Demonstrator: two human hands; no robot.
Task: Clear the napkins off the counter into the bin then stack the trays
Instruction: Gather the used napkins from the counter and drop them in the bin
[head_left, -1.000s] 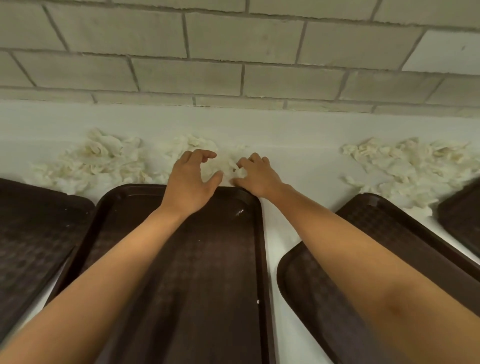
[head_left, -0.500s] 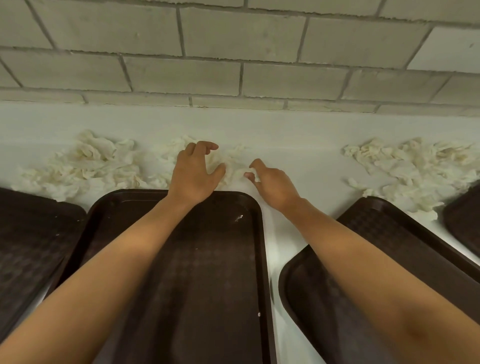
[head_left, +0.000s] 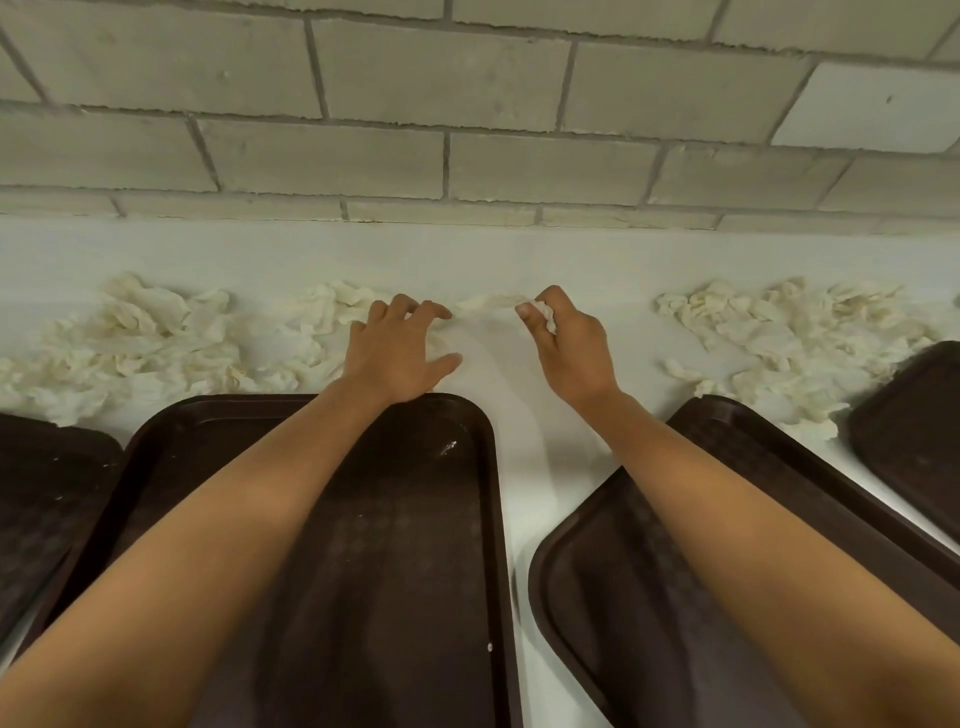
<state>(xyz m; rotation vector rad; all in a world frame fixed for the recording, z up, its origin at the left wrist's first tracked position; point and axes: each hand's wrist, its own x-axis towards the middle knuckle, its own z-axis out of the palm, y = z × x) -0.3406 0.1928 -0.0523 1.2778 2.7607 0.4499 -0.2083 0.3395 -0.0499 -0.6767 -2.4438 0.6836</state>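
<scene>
I am pinching a crumpled white paper napkin (head_left: 546, 313) with my right hand (head_left: 569, 347), left hand (head_left: 397, 353) spreading over the far heap (head_left: 156, 338); barely begun, dark brown plastic trays (head_left: 405, 545) lying unstacked.

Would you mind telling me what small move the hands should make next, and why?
Probably curl the left hand on the napkins under its spread fingers: the right hand pinches a scrap, and many more lie loose along the counter.
</scene>
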